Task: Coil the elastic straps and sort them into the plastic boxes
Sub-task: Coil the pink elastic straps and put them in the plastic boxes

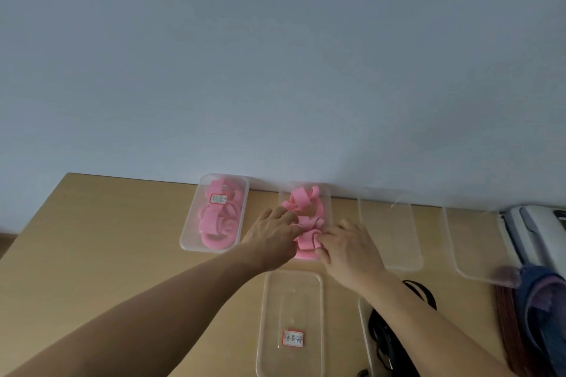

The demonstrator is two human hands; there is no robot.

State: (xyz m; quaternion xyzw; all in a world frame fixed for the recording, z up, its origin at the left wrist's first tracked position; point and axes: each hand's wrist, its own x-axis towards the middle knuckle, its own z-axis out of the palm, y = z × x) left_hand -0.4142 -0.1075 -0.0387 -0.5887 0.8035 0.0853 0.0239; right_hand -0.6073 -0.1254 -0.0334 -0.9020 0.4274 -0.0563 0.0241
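Observation:
Pink elastic straps [303,208] fill a clear plastic box [327,202] at the back middle of the table. My left hand [271,236] rests on the box's left side, fingers touching the straps. My right hand [349,249] presses on the near end of the pink pile, fingertips pinching a folded strap. A second clear box [191,236] to the left holds coiled pink straps [219,220] under a lid with a red-edged label [218,199]. Black straps [384,337] lie in a box at the near right, partly hidden by my right forearm.
A labelled clear lid or box [291,294] lies near me. Two more clear boxes [389,229] [471,239] stand to the right along the wall. A white device [533,232] and blue-purple cloth [542,315] sit at the right edge. Wooden table [107,239].

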